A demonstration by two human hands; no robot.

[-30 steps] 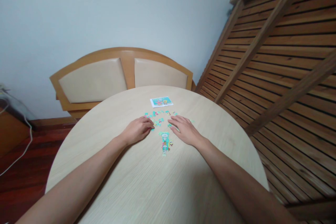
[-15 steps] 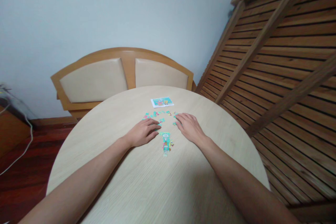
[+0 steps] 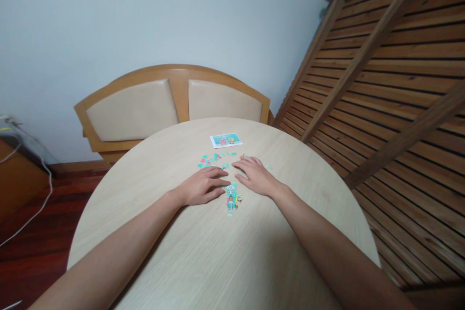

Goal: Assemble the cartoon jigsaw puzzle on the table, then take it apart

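Note:
On the round table lies a joined section of jigsaw puzzle [image 3: 231, 199], turquoise with a cartoon figure on it. My left hand [image 3: 206, 185] rests just left of it, fingers stretched out, with a fingertip at the section's upper edge. Palm down, my right hand [image 3: 256, 175] lies to the upper right with its fingers apart, close to the loose pieces. Several loose puzzle pieces [image 3: 205, 160] are scattered beyond both hands. Whatever lies under the right fingers is hidden. Behind the pieces is a picture card [image 3: 225, 140] with cartoon figures on turquoise.
The pale round table [image 3: 174, 256] fills the middle of the view. A padded wooden headboard [image 3: 178, 75] stands behind it against the wall. On the right leans a slatted wooden frame [image 3: 385, 82]. A white cable [image 3: 47, 193] hangs at the left.
My right hand has shifted left, toward the middle. A pale turquoise piece now shows to its right. My left hand has moved slightly right, a finger reaching the joined section's top.

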